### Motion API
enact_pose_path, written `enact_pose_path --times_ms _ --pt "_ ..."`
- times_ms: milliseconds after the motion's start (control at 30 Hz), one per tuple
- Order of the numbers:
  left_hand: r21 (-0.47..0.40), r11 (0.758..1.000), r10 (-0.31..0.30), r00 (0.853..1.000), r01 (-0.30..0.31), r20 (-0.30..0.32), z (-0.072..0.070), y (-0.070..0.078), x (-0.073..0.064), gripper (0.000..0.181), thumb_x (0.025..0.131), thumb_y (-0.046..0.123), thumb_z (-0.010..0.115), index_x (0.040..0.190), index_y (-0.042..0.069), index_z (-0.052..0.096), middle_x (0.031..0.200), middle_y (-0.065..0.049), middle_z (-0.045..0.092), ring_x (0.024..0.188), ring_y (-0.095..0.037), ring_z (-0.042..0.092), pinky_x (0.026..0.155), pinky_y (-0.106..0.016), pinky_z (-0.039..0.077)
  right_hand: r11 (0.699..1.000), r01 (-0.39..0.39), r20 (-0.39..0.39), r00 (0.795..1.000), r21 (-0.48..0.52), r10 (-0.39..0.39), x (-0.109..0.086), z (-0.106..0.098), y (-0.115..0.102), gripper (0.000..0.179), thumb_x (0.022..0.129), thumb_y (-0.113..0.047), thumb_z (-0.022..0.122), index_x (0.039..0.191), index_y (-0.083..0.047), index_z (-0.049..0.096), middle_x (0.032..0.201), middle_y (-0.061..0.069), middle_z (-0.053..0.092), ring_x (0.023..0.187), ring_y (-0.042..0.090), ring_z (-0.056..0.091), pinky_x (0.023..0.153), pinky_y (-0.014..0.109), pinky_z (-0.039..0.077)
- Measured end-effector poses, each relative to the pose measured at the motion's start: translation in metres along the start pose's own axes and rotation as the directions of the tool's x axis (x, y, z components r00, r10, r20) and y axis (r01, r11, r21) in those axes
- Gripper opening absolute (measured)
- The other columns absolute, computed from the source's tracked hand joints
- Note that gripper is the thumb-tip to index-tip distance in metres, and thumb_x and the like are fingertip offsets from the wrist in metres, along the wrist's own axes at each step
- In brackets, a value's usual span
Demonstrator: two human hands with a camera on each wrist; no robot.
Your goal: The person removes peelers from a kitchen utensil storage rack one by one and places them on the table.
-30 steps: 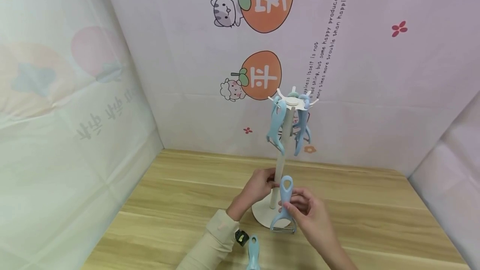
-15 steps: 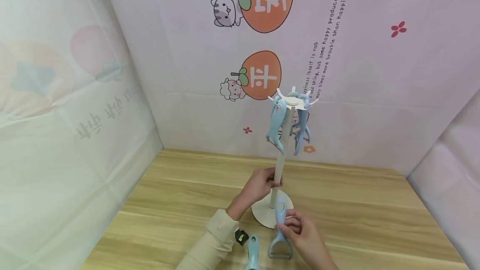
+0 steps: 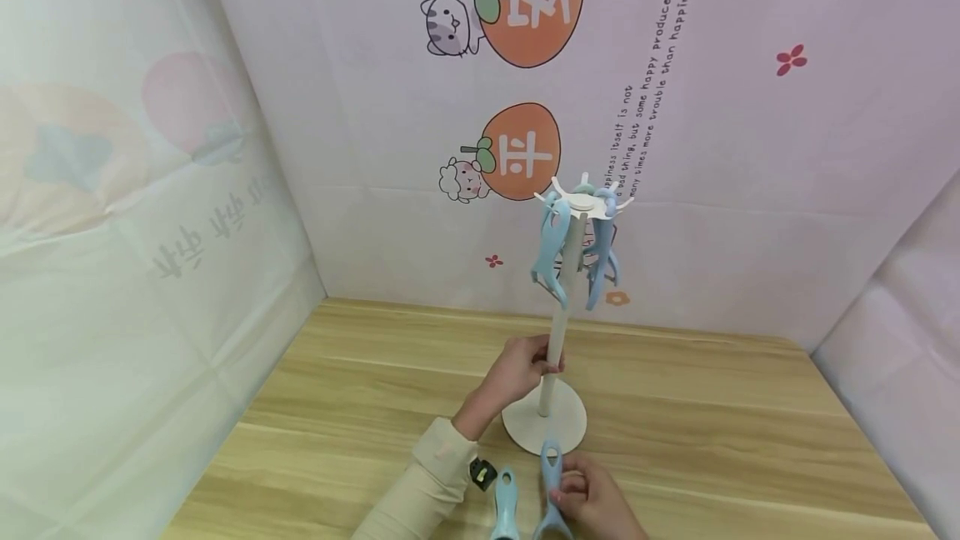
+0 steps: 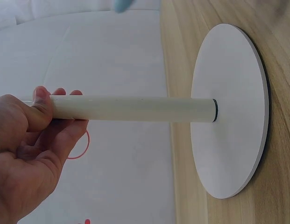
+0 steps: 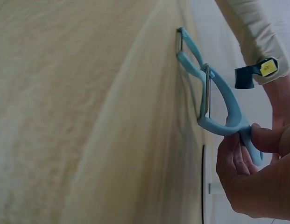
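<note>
My left hand (image 3: 519, 370) grips the white pole (image 4: 135, 109) of an upright stand, a little above its round base (image 4: 229, 60). With thumb and fingers my right hand (image 3: 597, 500) pinches a blue Y-shaped peeler (image 5: 234, 109) by its handle, in front of the base. In the right wrist view its metal blade is near the wooden surface; contact there is unclear. Just left of it lies a second, light blue peeler (image 3: 506, 503), partly cut off by the head view's lower edge. Several peelers (image 3: 552, 250) hang from the hooks on top of the stand.
A wooden tabletop (image 3: 712, 423) lies under everything. Printed white cloth (image 3: 390, 215) rises behind and at both sides. The left sleeve (image 3: 420, 482), with a dark device (image 3: 482, 473) at its cuff, runs close beside the lying peeler.
My right hand has brought the blue peeler down and toward the front edge, away from the stand, to beside the lying peeler. My left hand keeps its grip on the pole.
</note>
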State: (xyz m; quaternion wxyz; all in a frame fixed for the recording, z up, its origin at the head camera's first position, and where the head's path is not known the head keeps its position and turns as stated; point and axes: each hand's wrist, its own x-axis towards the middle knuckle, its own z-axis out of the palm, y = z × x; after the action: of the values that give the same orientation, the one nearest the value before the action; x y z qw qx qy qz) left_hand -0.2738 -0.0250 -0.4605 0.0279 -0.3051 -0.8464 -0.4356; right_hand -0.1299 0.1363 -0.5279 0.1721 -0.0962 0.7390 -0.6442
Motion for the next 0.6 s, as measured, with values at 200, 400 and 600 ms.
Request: enact_pose_path --times_ms 200,400,600 --pt "0.007 1.0 0.01 1.0 -0.01 -0.001 0.0 0.002 0.0 0.007 0.092 0.005 0.068 0.092 0.012 0.068 0.088 0.003 0.072 0.085 -0.001 0.068 0.074 -0.015 0.053 0.997 0.032 -0.019 0.999 -0.066 -0.034 0.0 0.005 0.013 0.043 0.087 0.008 0.064 0.118 0.026 0.041 0.085 0.018 0.07 0.069 0.001 0.06 0.062 0.018 0.049" --pt "0.021 1.0 0.01 1.0 -0.01 0.001 0.0 0.003 -0.001 0.007 0.092 0.005 0.068 0.091 0.012 0.067 0.087 0.003 0.072 0.085 -0.001 0.068 0.075 -0.016 0.054 0.984 0.001 -0.063 0.998 -0.178 -0.012 0.001 0.008 0.016 0.041 0.086 0.005 0.068 0.117 0.024 0.047 0.081 0.013 0.071 0.065 0.007 0.061 0.057 0.02 0.05" --pt "0.014 1.0 -0.001 1.0 0.0 0.028 -0.001 0.001 -0.001 0.005 0.094 0.007 0.066 0.094 0.012 0.068 0.091 0.002 0.072 0.089 -0.004 0.069 0.077 -0.017 0.055 0.952 -0.013 -0.112 0.993 -0.305 -0.023 0.001 0.009 0.014 0.045 0.085 -0.001 0.073 0.12 0.016 0.053 0.075 0.005 0.069 0.061 0.01 0.06 0.053 0.022 0.048"
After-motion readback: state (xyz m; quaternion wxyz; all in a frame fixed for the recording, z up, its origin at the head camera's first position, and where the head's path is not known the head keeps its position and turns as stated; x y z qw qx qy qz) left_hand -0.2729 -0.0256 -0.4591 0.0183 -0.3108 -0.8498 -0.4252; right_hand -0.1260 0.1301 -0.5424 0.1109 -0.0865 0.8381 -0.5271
